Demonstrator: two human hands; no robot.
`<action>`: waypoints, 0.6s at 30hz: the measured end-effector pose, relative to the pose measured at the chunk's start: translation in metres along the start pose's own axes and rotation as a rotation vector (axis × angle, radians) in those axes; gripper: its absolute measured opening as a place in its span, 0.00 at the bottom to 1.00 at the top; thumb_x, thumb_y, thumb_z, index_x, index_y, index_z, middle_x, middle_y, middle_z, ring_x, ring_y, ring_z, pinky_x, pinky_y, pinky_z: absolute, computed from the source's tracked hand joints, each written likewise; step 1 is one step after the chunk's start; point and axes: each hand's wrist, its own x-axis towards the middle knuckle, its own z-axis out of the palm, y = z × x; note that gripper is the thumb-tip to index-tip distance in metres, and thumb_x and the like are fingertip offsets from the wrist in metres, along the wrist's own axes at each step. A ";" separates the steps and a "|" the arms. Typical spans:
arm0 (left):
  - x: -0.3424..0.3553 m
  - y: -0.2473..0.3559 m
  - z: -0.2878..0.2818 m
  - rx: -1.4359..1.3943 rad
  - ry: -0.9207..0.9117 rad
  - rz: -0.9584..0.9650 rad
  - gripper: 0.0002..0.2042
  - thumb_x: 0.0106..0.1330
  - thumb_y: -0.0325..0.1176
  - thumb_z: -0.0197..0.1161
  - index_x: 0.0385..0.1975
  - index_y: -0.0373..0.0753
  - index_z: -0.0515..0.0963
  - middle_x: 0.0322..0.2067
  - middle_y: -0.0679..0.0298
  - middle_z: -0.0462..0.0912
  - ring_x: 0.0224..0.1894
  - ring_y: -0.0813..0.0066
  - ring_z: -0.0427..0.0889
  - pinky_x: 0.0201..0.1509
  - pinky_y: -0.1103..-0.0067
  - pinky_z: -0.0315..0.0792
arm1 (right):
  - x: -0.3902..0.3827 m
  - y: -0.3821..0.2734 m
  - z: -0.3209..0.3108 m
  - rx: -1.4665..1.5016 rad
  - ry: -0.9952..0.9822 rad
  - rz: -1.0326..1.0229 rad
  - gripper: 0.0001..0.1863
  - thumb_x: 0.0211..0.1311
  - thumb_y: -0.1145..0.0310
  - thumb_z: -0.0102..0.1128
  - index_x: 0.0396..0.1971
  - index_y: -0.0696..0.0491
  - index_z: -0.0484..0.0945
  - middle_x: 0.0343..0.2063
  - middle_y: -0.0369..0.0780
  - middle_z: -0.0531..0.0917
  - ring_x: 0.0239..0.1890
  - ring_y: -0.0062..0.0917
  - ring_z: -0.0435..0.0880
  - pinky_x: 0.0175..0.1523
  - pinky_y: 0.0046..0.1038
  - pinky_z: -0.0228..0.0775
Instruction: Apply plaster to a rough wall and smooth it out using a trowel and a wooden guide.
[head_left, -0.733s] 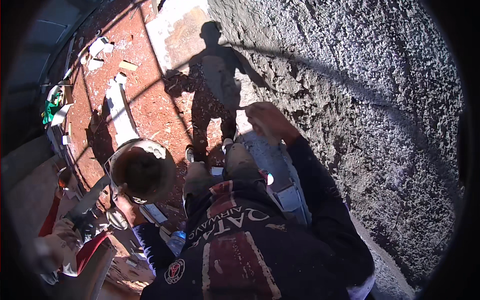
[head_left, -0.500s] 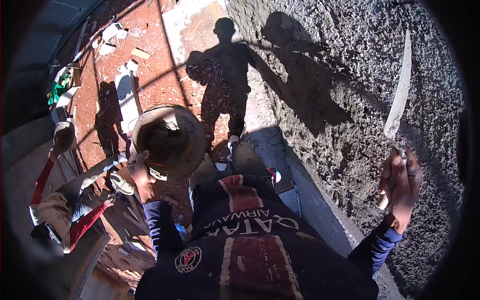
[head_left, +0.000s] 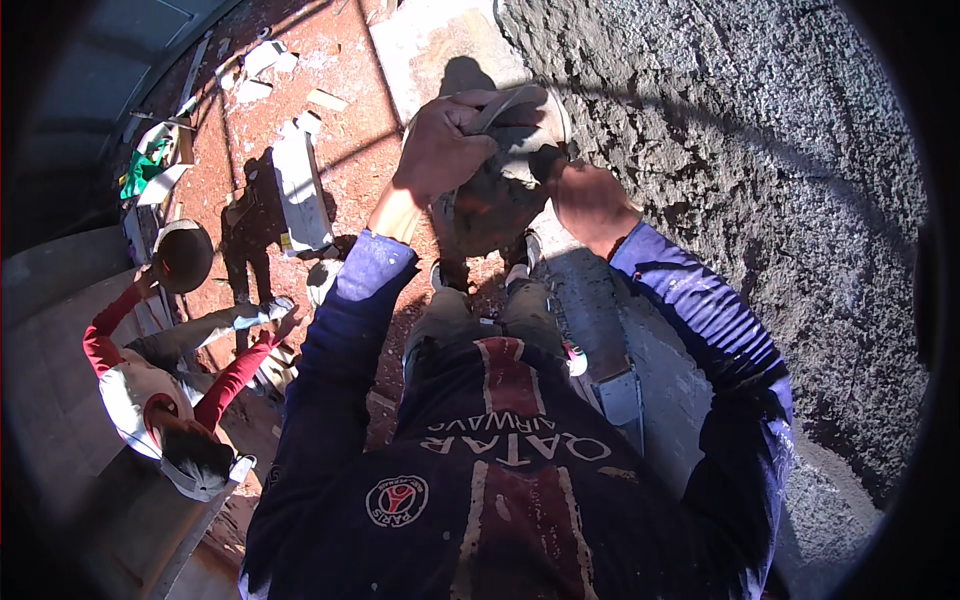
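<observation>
Here's the grey bucket (head_left: 488, 218), top centre of the frame, above the wearer's shoes! The left hand (head_left: 438, 152) has it, fingers curled tight over the rim. The right hand (head_left: 594, 206) is in close at the bucket's right side, fingers bent; I can't tell what it grips. Rough grey wall (head_left: 760, 220) fills the right of the frame. Over at left, 1 co-worker (head_left: 150, 405) in red sleeves holds a round container (head_left: 183, 256), and a pale plank (head_left: 300, 192) lies upper left on reddish ground (head_left: 345, 60).

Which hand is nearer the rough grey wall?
Right: the right hand is beside the rough grey wall in view; the left hand is farther left, at the bowl.
</observation>
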 end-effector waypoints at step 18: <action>-0.152 -0.147 -0.170 -0.708 0.657 -0.201 0.15 0.67 0.32 0.58 0.51 0.33 0.75 0.45 0.63 0.81 0.46 0.76 0.79 0.51 0.78 0.73 | 0.048 -0.139 -0.052 1.223 -0.234 0.314 0.20 0.62 0.57 0.54 0.36 0.63 0.73 0.23 0.55 0.80 0.30 0.50 0.81 0.38 0.45 0.72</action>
